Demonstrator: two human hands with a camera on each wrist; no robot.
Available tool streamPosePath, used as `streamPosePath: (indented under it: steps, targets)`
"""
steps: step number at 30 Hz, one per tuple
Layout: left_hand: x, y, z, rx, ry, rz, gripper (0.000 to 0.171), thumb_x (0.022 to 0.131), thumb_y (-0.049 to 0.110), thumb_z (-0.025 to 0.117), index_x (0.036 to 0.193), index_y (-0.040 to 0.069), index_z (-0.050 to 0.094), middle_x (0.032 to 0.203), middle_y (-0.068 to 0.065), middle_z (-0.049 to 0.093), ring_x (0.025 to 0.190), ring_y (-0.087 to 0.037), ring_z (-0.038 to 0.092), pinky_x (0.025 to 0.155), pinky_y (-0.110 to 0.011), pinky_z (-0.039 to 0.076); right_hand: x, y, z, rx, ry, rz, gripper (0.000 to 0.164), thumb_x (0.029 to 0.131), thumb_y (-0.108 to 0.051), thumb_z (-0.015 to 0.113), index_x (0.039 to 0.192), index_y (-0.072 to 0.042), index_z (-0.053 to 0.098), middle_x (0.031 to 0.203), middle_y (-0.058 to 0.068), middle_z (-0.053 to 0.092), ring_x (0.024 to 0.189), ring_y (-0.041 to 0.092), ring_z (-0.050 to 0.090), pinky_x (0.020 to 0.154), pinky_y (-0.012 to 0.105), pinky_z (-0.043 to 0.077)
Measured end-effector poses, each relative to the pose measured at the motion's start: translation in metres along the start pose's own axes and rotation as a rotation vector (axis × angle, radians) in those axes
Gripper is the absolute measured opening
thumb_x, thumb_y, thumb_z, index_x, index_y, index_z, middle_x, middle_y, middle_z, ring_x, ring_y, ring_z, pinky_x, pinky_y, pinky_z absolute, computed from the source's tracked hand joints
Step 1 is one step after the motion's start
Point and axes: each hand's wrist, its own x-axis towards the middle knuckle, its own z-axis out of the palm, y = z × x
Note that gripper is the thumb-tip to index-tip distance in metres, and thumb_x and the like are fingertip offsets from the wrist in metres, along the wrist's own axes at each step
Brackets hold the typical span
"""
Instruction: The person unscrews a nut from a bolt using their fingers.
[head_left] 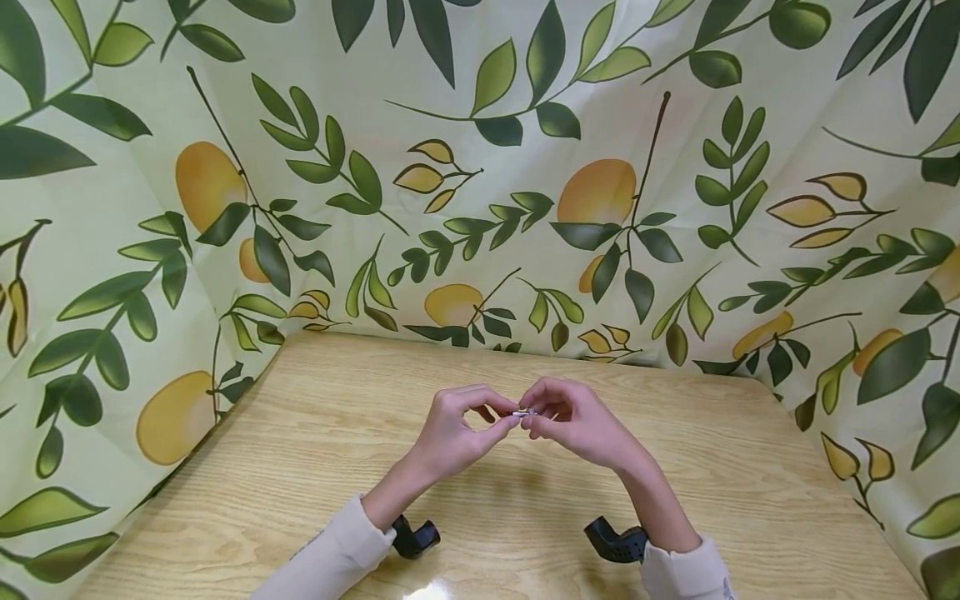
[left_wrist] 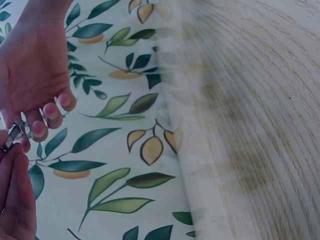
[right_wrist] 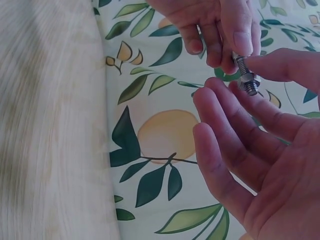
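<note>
A small silver bolt (right_wrist: 242, 64) with a hex nut (right_wrist: 248, 81) on its thread is held between both hands, above the wooden table. My left hand (head_left: 465, 425) pinches the bolt's far end between thumb and fingers; its grip hides that end. From the other side, my right hand (head_left: 581, 421) has thumb and index finger about the nut, near the thread's free tip. The right hand's other fingers (right_wrist: 220, 165) are loosely bent and hold nothing. In the left wrist view the bolt (left_wrist: 13, 137) shows at the left edge, between the two hands' fingertips.
The light wooden table (head_left: 337, 400) spreads beneath both hands. A cloth (head_left: 480, 275) printed with leaves and orange fruit hangs behind the table and along its sides. Black wrist mounts (head_left: 415, 537) stick out at both sleeve cuffs.
</note>
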Motion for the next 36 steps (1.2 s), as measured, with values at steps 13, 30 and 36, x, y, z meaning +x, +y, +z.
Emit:
streamPosePath:
  steps: [13, 30, 36]
  targets:
    - [-0.0007, -0.0014, 0.0005, -0.01, 0.003, -0.001, 0.01, 0.086, 0.005, 0.081, 0.094, 0.01, 0.08, 0.088, -0.001, 0.08, 0.079, -0.008, 0.072, 0.069, -0.034, 0.064, 0.0006, -0.0005, 0.0004, -0.021, 0.024, 0.014, 0.01, 0.092, -0.011, 0.075, 0.101, -0.01, 0.07, 0.094, 0.006, 0.071, 0.082, 0.02, 0.069, 0.069, 0.028, 0.059]
    - [-0.0001, 0.0015, -0.0016, 0.017, 0.023, -0.001, 0.009, 0.086, 0.005, 0.081, 0.094, 0.009, 0.08, 0.088, -0.002, 0.08, 0.08, -0.009, 0.073, 0.07, -0.026, 0.063, -0.0019, -0.0003, -0.0004, -0.02, 0.016, 0.031, 0.013, 0.095, -0.015, 0.072, 0.105, -0.007, 0.069, 0.092, 0.008, 0.071, 0.081, 0.021, 0.069, 0.07, 0.029, 0.059]
    - [0.0, 0.0007, -0.0014, 0.011, 0.024, 0.009, 0.009, 0.086, 0.004, 0.081, 0.094, 0.008, 0.08, 0.088, -0.003, 0.08, 0.081, -0.01, 0.073, 0.07, -0.026, 0.063, -0.0011, -0.0018, 0.0009, -0.009, 0.031, 0.021, 0.014, 0.092, -0.011, 0.075, 0.104, -0.009, 0.067, 0.091, 0.006, 0.07, 0.08, 0.018, 0.069, 0.069, 0.029, 0.059]
